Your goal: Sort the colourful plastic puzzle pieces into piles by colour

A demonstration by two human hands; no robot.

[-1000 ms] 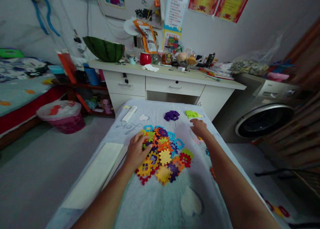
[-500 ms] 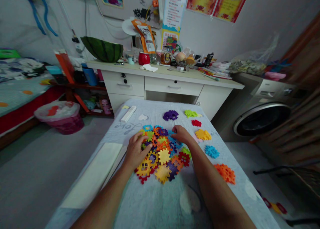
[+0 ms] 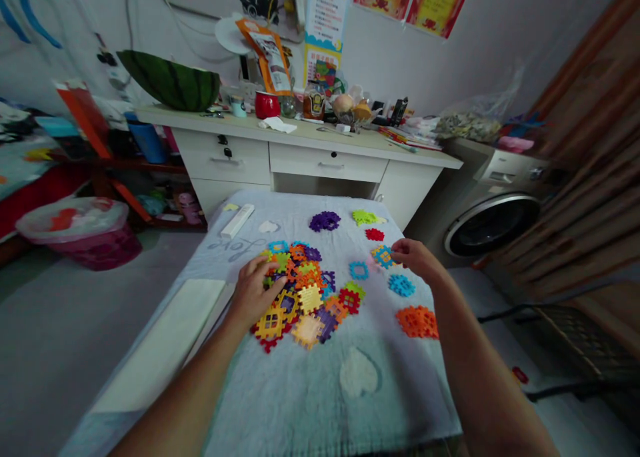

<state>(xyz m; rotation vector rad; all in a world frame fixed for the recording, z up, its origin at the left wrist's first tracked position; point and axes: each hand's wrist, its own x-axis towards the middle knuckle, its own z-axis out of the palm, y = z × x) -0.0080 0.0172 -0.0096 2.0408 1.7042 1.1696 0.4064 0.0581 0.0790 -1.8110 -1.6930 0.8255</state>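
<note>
My left hand [image 3: 254, 289] rests at the left side of a mixed heap of notched plastic building tiles [image 3: 310, 298], fingers spread. On the right, my right hand [image 3: 419, 257] pinches the edge of a blue window-shaped tile [image 3: 382, 255], which is over the yellow tiles; yellow shows through its openings. A separate blue square frame tile [image 3: 359, 270] lies between the heap and that hand. Around it are single-colour groups: purple tiles [image 3: 325, 221], lime green tiles [image 3: 365, 216], a red group [image 3: 375, 234], blue tiles [image 3: 401, 285] and orange tiles [image 3: 417, 322].
A cloth-covered table [image 3: 300, 404] bears the tiles. A white box-like strip [image 3: 237, 221] lies at its far left, a long pale board [image 3: 160, 344] along the left edge. Behind stands a white desk [image 3: 320, 160] with a cut watermelon [image 3: 173, 82]; a washing machine [image 3: 480, 204] stands right.
My right hand has moved right from the heap to the yellow group with a blue tile. A blue frame tile now lies apart beside the heap. The camera view has shifted right.
</note>
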